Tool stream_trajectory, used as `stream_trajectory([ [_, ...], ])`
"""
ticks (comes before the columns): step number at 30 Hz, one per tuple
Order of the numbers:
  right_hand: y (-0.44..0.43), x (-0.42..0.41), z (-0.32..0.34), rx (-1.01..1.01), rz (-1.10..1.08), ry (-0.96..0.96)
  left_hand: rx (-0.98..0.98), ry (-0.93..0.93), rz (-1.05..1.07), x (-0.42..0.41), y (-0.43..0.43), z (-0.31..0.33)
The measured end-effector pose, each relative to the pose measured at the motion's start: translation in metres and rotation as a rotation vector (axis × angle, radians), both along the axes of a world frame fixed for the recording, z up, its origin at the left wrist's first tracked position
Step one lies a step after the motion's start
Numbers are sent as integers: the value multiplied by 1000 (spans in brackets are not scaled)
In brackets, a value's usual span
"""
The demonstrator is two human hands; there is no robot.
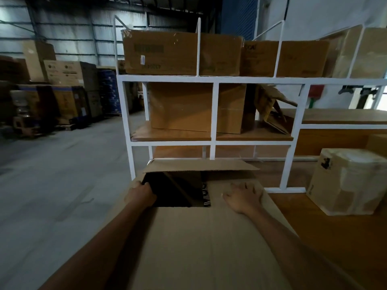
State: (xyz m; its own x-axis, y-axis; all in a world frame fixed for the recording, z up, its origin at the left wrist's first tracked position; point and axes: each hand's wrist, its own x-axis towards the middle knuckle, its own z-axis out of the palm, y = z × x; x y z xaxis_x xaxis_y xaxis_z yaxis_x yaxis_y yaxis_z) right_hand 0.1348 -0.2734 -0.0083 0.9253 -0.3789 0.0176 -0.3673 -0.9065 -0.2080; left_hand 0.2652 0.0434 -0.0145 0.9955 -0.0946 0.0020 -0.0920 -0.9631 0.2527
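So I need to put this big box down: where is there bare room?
Bare wooden tabletop between the large brown cardboard box and the small plastic-wrapped carton; also the grey concrete floor left of the white metal rack. The rack's shelves are crowded with stacked cardboard boxes.

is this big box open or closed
The box is partly open: its far flap is folded out, leaving a dark gap. The left hand grips the edge; the right hand rests flat on top.

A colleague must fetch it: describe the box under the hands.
Directly before the white shelving rack sits the nearest, largest cardboard box. Unlike the closed cartons shelved behind, its top gapes open, dark inside.
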Motion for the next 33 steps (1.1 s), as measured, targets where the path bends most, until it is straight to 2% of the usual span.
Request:
stream_trajectory([
  [4,-4,7,-18,-35,4,94,95,-98,-25,-10,-1,-1],
  [15,45,-59,-8,-70,-24,81,175,-121,-31,-79,40,-1],
  [20,75,-101,-7,-116,-42,24,126,-154,-39,-121,67,1],
  [25,85,-127,2,-73,-58,-24,35,-169,-67,-145,76,8],
  [30,81,-122,5,-62,-67,-82,81,-394,-210,-141,68,14],
  [33,77,-106,6,-50,-55,-89,27,-437,-307,-127,62,15],
])
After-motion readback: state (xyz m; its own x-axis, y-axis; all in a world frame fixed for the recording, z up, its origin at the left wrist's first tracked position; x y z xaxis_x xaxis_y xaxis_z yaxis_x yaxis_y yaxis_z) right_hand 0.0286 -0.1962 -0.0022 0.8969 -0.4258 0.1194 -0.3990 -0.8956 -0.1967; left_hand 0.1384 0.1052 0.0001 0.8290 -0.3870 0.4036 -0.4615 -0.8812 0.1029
